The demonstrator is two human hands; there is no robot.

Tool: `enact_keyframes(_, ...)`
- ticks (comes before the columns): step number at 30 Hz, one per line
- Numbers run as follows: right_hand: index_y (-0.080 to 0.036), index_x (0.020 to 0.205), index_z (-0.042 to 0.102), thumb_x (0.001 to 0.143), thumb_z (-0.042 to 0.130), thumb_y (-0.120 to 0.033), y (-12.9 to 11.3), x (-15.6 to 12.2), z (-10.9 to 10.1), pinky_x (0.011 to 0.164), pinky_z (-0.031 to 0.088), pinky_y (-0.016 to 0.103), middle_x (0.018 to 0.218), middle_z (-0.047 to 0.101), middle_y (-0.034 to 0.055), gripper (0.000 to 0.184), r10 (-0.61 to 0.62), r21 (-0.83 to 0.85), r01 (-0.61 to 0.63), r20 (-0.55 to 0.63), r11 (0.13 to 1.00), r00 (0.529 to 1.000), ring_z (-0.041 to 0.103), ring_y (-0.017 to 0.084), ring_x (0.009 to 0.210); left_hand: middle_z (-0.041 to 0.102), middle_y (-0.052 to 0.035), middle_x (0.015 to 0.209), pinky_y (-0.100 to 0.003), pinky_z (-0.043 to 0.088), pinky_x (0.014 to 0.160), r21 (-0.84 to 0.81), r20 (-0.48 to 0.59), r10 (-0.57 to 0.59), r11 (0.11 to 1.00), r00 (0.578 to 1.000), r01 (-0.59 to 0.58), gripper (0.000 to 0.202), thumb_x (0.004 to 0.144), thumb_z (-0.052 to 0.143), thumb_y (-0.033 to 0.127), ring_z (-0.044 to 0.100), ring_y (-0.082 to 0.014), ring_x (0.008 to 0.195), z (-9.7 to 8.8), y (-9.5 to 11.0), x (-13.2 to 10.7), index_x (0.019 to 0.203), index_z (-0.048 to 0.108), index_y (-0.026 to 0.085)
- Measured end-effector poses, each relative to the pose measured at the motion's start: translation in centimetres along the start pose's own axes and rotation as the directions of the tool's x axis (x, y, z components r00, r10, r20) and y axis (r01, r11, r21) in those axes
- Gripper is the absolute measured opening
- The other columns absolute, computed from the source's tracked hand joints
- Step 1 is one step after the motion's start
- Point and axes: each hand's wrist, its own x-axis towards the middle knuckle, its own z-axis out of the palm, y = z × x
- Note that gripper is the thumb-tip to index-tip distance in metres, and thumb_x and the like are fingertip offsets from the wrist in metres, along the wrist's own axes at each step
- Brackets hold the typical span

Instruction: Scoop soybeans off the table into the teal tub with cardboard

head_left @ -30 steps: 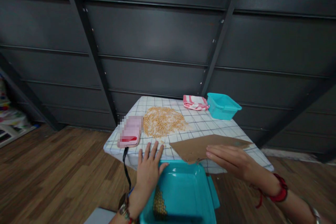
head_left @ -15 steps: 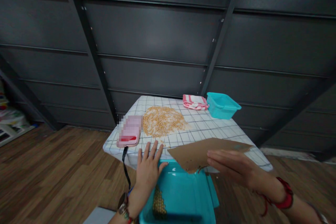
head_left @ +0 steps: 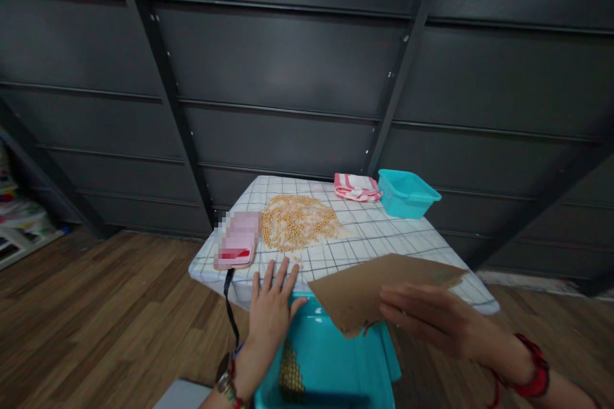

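My right hand (head_left: 426, 313) grips a bent piece of brown cardboard (head_left: 352, 291), its fingers along the near face and the thumb hidden. The cardboard is tilted over the near table edge, above a large turquoise bin (head_left: 340, 364). Fingers spread, my left hand (head_left: 271, 303) rests at the table edge beside the bin's far left corner. A patch of yellow beans (head_left: 292, 367) lies at the bin's left side. More round yellow beans (head_left: 297, 220), mixed with whitish grains, are spread over the checked cloth (head_left: 364, 239), with a few strays near my left fingertips.
A pink phone-like case (head_left: 240, 236), partly blurred, lies at the table's left, a black strap (head_left: 230, 307) hanging off the edge. At the back right are a folded pink-and-white cloth (head_left: 356, 186) and a small turquoise basin (head_left: 407, 195). A dark panelled wall (head_left: 283, 57) stands behind.
My right hand and the cardboard have shifted slightly down and to the right, the cardboard's lower corner dipping further over the bin. My left hand has stayed in place.
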Motion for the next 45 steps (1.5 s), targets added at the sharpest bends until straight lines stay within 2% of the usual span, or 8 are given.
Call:
enact_keyframes(6,-0.017,0.107,0.058,0.092,0.026,-0.010,-0.2,-0.6,-0.4,0.082,0.048,0.021,0.102,0.066,0.0013,0.036,0.031,-0.024,-0.032,-0.023,0.999,0.999,0.057,0.011,0.098,0.044,-0.0043,0.135,-0.054,0.030,0.096,0.019,0.009,-0.001,1.000,1.000,0.001,0.056,0.081,0.046,0.050,0.037,-0.0314,0.123,-0.2,-0.1,0.0,0.131,0.032,0.030)
enact_keyframes(13,-0.028,0.127,0.043,0.092,0.029,-0.016,0.9,0.0,-0.5,0.076,0.053,0.023,0.102,0.066,0.0009,0.040,0.256,0.251,-0.248,0.000,0.936,0.967,0.062,0.014,0.089,0.043,-0.0045,0.135,-0.055,0.029,0.097,-0.017,0.029,-0.003,1.000,1.000,0.003,0.056,0.082,0.041,0.052,0.036,-0.0317,0.124,-0.2,-0.2,-0.1,0.132,0.030,0.031)
enact_keyframes(18,-0.023,0.122,0.047,0.092,0.031,-0.013,1.5,0.4,1.1,0.076,0.053,0.025,0.102,0.065,0.0023,0.035,0.196,0.235,-0.184,-0.029,0.954,0.980,0.061,0.013,0.092,0.043,-0.0044,0.135,-0.055,0.029,0.096,-0.025,0.019,-0.003,1.000,1.000,0.004,0.056,0.082,0.042,0.052,0.036,-0.0320,0.123,-0.2,0.0,-0.1,0.132,0.029,0.031)
enact_keyframes(23,-0.013,0.114,0.052,0.090,0.030,-0.007,2.0,0.5,3.3,0.075,0.053,0.028,0.102,0.065,0.0064,0.033,0.070,0.075,-0.068,-0.022,0.995,0.997,0.060,0.015,0.093,0.043,-0.0045,0.135,-0.055,0.029,0.096,-0.012,0.037,-0.007,1.000,0.999,0.008,0.056,0.081,0.044,0.052,0.037,-0.0320,0.123,-0.5,0.2,-0.1,0.131,0.033,0.030)
enact_keyframes(28,-0.011,0.121,0.046,0.087,0.032,-0.001,3.2,0.6,4.5,0.073,0.054,0.031,0.104,0.064,0.0089,0.038,0.056,-0.024,-0.057,-0.035,0.998,0.998,0.060,0.018,0.093,0.045,-0.0046,0.134,-0.055,0.031,0.096,0.009,0.037,-0.001,1.000,0.999,0.001,0.057,0.079,0.046,0.053,0.039,-0.0322,0.122,-0.7,0.4,-0.1,0.130,0.037,0.029)
enact_keyframes(35,-0.014,0.133,0.032,0.087,0.031,-0.001,3.3,1.1,3.9,0.074,0.054,0.031,0.102,0.065,0.0087,0.049,0.106,-0.005,-0.107,-0.112,0.994,0.988,0.061,0.017,0.093,0.043,-0.0046,0.135,-0.056,0.030,0.096,0.001,0.041,-0.010,1.000,0.999,0.010,0.057,0.080,0.045,0.054,0.038,-0.0325,0.122,-0.5,0.3,-0.2,0.131,0.033,0.030)
enact_keyframes(41,-0.017,0.129,0.039,0.087,0.033,-0.003,2.3,1.1,3.9,0.078,0.052,0.030,0.104,0.064,0.0063,0.045,0.085,0.063,-0.082,-0.052,0.995,0.995,0.059,0.015,0.097,0.044,-0.0049,0.135,-0.055,0.030,0.096,0.001,0.019,0.001,1.000,1.000,-0.001,0.057,0.081,0.041,0.055,0.038,-0.0321,0.123,-0.3,0.2,-0.1,0.131,0.032,0.030)
enact_keyframes(45,-0.014,0.125,0.043,0.086,0.035,-0.004,2.7,1.2,4.5,0.076,0.053,0.031,0.103,0.064,0.0078,0.041,0.095,0.058,-0.090,-0.092,0.994,0.991,0.059,0.017,0.095,0.044,-0.0052,0.134,-0.056,0.032,0.095,0.021,0.028,0.001,1.000,1.000,-0.002,0.057,0.080,0.044,0.055,0.039,-0.0329,0.121,-0.5,0.3,-0.1,0.130,0.036,0.029)
